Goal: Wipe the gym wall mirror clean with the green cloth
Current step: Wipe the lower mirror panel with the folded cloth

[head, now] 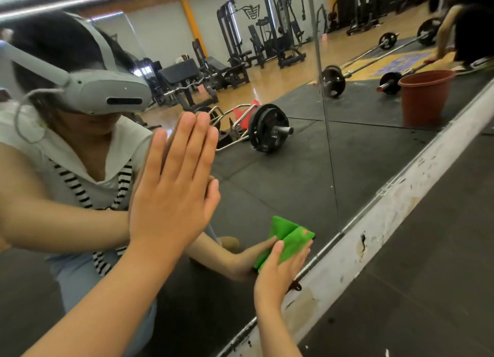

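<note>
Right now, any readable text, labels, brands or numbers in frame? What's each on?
No text can be read.
Blue-and-yellow floor graphic, reflected in the mirror: too blurred to read.
Wall emblem: a graphic, no legible letters.
Headset, green cloth, red bucket: no print visible.

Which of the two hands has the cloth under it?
The right hand, the lower one, presses the cloth to the mirror; the left hand lies flat on bare glass higher up.
</note>
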`<state>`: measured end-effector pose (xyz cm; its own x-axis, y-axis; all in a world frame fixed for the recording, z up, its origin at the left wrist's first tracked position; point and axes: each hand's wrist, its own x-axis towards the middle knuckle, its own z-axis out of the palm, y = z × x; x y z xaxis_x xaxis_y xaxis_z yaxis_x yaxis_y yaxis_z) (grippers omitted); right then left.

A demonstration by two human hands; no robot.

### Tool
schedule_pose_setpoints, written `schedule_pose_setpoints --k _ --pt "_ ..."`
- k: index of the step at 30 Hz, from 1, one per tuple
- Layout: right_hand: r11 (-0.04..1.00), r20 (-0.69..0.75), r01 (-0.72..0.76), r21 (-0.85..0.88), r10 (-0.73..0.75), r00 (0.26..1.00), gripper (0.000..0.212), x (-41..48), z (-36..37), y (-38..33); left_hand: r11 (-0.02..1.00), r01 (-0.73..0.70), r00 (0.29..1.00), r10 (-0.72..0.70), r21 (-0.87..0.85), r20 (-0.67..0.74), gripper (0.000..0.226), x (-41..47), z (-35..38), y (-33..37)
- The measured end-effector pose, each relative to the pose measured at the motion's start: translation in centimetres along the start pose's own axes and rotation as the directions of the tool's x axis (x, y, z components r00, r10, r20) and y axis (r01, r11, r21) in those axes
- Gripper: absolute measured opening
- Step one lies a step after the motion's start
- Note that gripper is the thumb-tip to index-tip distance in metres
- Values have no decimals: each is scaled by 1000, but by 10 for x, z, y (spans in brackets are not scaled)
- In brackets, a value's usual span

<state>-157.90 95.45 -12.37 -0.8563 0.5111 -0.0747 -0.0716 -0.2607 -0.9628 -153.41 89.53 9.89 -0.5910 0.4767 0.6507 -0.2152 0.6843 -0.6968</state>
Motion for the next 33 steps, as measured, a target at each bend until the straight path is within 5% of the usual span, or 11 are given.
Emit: schedule_pose_setpoints --k 7,12,16,18,22,25,29,31,33 --pt "985 -66 -175 -4 174 983 87 -1 -14 24 1000 -1 1000 1 -14 1 68 0 -1 1" --pt "998 16 66 13 -67 998 86 -14 4 -8 1000 -3 1000 4 -6 10 68 0 0 1" --pt "986 -14 -162 -28 161 987 110 -18 -13 32 1000 -6 1000 6 -3 29 69 0 -2 1" --pt "979 -3 -199 42 199 980 105 -24 -8 20 1000 -8 1000 8 -1 29 69 -1 -1 1" --pt "985 99 98 143 -113 989 76 -36 15 -46 1000 4 1000 -4 6 15 70 -1 0 1" --pt "976 107 162 147 -179 978 73 -25 13 -45 1000 6 1000 -6 0 12 69 1 0 2" --pt "986 -19 -116 121 119 993 88 -16 3 -19 1000 -4 1000 4 23 10 69 -1 0 1" --pt "988 62 -2 157 -8 998 78 -36 15 -51 999 -2 1000 2 32 0 69 -1 1 2" --pt "937 183 289 195 -325 928 69 -55 29 -88 1000 6 1000 -6 28 -2 69 -1 1 1"
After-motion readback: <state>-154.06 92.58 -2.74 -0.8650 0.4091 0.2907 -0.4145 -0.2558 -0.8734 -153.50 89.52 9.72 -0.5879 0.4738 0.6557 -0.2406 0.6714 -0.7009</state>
